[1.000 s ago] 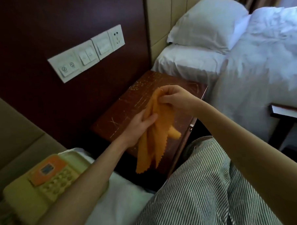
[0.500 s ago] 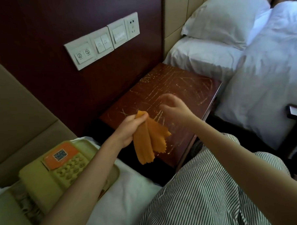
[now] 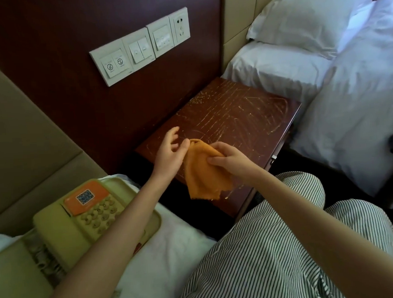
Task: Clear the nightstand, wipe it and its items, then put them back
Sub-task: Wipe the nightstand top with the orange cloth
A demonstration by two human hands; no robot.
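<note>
Since 0.5 s ago, the orange cloth (image 3: 201, 171) has passed from the left hand (image 3: 168, 155) to the right hand (image 3: 233, 162). Right fingers pinch its upper fold. Left fingers are spread and relaxed, holding nothing, just beside it. The cloth hangs above the near edge of the scratched desk (image 3: 234, 115). 1 telephone (image 3: 88, 212) lies on the bed (image 3: 173, 251).

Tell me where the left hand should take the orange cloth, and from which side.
Probably the upper folded corner of the orange cloth, pinched from the left. That corner sticks up free right beside the open left hand, while the right hand grips the cloth's right edge and the rest hangs limp over the nightstand.
</note>
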